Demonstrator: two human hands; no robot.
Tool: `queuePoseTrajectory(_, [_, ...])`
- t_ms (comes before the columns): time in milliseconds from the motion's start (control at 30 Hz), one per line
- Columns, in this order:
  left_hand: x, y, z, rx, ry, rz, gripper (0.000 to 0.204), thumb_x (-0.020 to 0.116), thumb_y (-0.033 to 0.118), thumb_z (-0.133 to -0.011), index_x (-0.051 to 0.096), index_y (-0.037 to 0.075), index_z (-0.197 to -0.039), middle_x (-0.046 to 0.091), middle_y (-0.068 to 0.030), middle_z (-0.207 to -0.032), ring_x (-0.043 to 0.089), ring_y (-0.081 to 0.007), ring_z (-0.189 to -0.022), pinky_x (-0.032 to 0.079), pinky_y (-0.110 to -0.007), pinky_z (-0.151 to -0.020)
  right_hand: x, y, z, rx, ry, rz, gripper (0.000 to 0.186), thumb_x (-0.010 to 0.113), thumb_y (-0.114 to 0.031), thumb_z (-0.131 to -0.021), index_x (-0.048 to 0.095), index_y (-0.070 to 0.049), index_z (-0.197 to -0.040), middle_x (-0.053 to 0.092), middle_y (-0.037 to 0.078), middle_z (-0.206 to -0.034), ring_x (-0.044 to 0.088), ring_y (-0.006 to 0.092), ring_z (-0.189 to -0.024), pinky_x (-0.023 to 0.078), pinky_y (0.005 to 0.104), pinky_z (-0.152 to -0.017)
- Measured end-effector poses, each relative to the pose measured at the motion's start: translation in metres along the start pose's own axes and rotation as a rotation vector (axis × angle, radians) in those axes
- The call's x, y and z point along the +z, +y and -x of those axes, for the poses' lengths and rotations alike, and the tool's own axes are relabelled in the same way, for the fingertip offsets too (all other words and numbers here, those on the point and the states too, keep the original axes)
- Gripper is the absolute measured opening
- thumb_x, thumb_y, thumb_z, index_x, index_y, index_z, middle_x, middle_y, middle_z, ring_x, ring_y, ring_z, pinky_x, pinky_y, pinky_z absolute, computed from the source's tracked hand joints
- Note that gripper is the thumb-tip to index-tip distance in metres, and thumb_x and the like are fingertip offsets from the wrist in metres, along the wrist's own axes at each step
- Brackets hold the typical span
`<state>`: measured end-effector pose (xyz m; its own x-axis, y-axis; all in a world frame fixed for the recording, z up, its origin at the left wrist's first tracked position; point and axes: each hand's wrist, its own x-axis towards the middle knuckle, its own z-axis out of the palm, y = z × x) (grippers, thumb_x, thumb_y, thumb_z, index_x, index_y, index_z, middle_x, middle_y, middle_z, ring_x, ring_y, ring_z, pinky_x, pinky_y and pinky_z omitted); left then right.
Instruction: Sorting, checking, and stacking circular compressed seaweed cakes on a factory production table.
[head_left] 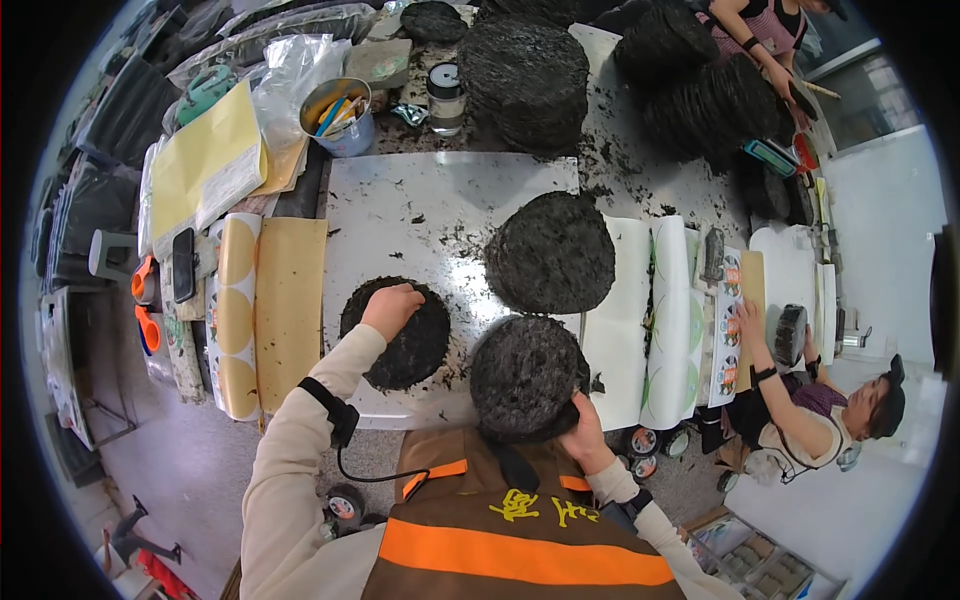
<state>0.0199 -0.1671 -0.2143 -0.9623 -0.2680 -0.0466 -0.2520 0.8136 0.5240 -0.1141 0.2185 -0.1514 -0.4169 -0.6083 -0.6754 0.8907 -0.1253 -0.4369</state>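
A dark, round sheet that looks like dried seaweed (415,345) lies on the metal tabletop (375,200) in front of me at the left. My left hand (393,308) rests on its upper part with the fingers drawn together; whatever is between the fingertips is hidden. At the table's near edge, my right hand (585,435) grips the lower right rim of a thicker round seaweed cake (528,375), tilted up close to my apron. Just beyond it is a pile of seaweed discs (551,252). Black crumbs are scattered over the metal.
Tall seaweed stacks (525,85) stand at the back. A pail of tools (338,115) and a lidded jar (446,98) are far left of them. Label rolls (238,315) and white paper (614,320) flank the work surface. A phone (184,265) lies left. A co-worker (810,420) works at the right, another (765,40) at the far right.
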Motion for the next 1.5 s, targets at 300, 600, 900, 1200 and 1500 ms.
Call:
queuePoseTrajectory(300, [0.022,-0.014,-0.005,-0.114,0.129,0.032,0.010,0.059,0.005,-0.085,0.065,0.003,-0.093,0.064,-0.0141,-0.094,0.064,-0.0305,-0.090,0.053,-0.039,-0.078,0.000,-0.013,0.008,-0.022,0.004,0.032,0.041,0.050,-0.025,-0.100,0.052,-0.003,-0.134,0.056,0.007,-0.135,0.053,0.0231,-0.123,0.039,0.0406,-0.108])
queuePoseTrajectory(600, [0.002,0.035,-0.040,-0.557,0.161,0.998,0.007,0.052,0.002,-0.098,0.056,-0.003,-0.100,0.068,-0.0112,-0.091,0.068,-0.0175,-0.081,0.057,-0.029,-0.074,-0.038,-0.018,0.051,-0.125,0.036,-0.046,0.043,0.049,-0.028,-0.098,0.052,-0.004,-0.135,0.057,0.008,-0.135,0.053,0.0248,-0.123,0.038,0.0416,-0.109])
queuePoseTrajectory(900, [0.048,0.287,-0.178,-0.037,0.008,0.862,0.016,0.067,0.002,-0.087,0.067,0.002,-0.103,0.070,-0.0100,-0.092,0.070,-0.0184,-0.083,0.056,-0.030,-0.072,-0.089,-0.081,0.063,-0.283,0.123,-0.233,0.044,0.050,-0.029,-0.097,0.051,-0.007,-0.135,0.055,0.009,-0.138,0.050,0.0278,-0.127,0.036,0.0451,-0.111])
queuePoseTrajectory(1200, [0.048,0.287,-0.201,0.046,0.307,0.153,0.006,0.072,0.007,-0.075,0.072,0.009,-0.081,0.068,-0.0075,-0.086,0.064,-0.0280,-0.083,0.053,-0.037,-0.074,-0.155,-0.122,0.069,-0.303,0.202,-0.227,0.042,0.050,-0.022,-0.099,0.050,-0.001,-0.135,0.055,0.011,-0.137,0.054,0.0245,-0.123,0.042,0.0400,-0.106])
queuePoseTrajectory(1500, [0.055,0.262,-0.200,0.062,0.091,-0.193,0.006,0.073,0.009,-0.076,0.074,0.007,-0.082,0.066,-0.0045,-0.088,0.063,-0.0260,-0.085,0.052,-0.037,-0.073,-0.143,-0.160,0.025,-0.229,0.111,-0.187,0.042,0.059,-0.010,-0.094,0.049,0.000,-0.133,0.060,0.008,-0.127,0.058,0.0192,-0.114,0.047,0.0346,-0.099])
